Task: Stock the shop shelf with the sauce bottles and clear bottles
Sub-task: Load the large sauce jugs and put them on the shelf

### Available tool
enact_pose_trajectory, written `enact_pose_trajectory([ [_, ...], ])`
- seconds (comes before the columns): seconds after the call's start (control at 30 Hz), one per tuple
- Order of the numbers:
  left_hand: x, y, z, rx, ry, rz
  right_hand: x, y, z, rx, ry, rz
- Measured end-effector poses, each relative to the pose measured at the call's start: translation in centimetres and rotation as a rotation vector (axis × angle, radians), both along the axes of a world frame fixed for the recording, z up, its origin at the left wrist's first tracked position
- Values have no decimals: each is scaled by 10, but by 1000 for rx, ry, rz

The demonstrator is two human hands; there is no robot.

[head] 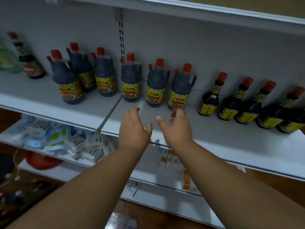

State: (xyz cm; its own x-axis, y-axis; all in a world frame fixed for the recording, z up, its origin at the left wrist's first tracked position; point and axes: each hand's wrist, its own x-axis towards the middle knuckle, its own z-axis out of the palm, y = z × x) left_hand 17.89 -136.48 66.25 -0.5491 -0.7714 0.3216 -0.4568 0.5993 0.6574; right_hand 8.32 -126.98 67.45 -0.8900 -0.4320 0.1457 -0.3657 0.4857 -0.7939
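Head view: both hands, left (pixel 133 129) and right (pixel 177 128), hover loosely spread, holding nothing.

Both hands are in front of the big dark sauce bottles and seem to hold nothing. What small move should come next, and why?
Probably draw both hands back to fetch another bottle. The left hand and right hand hover with loose fingers over the bare front of the shelf, holding nothing. The nearest sauce jug already stands upright in its row, so the free space in front of it looks ready for more stock.
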Motion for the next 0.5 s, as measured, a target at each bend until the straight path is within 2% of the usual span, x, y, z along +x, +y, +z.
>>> enact_pose_trajectory([
  [0.23, 77, 45, -5, -24, -6, 138, 58, 21, -5, -40, -10, 179],
  [0.5, 203, 41, 6, -50, 7, 282, 174, 2, 21, -98, 50, 410],
])
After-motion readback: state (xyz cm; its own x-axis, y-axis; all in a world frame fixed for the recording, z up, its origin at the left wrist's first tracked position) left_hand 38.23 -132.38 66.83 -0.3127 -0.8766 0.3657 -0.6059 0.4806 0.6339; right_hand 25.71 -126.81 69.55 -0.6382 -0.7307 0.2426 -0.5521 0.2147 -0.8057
